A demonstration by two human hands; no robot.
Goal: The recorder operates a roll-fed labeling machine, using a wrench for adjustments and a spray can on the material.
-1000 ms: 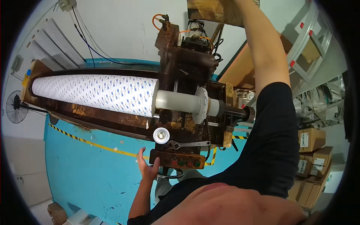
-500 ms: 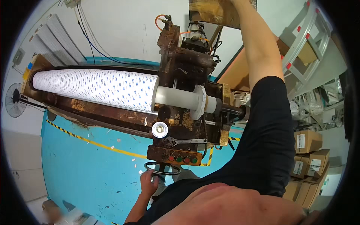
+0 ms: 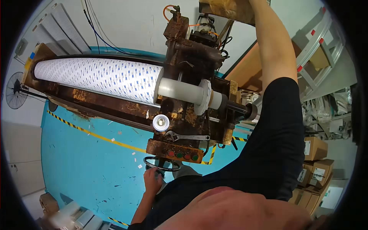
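Left fingers curled on black handwheel rim, right hand out of view

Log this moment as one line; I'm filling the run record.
left hand: on black handwheel | right hand: raised out of view | white roll: mounted on rusty machine

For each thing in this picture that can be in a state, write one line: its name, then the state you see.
left hand: gripping the black handwheel, fingers closed on its rim
right hand: raised to the top edge, hidden from view
white patterned roll: mounted lengthwise in the rusty machine
adjustable wrench: lying loose on the machine
control box: buttons untouched
floor fan: cannot tell if running
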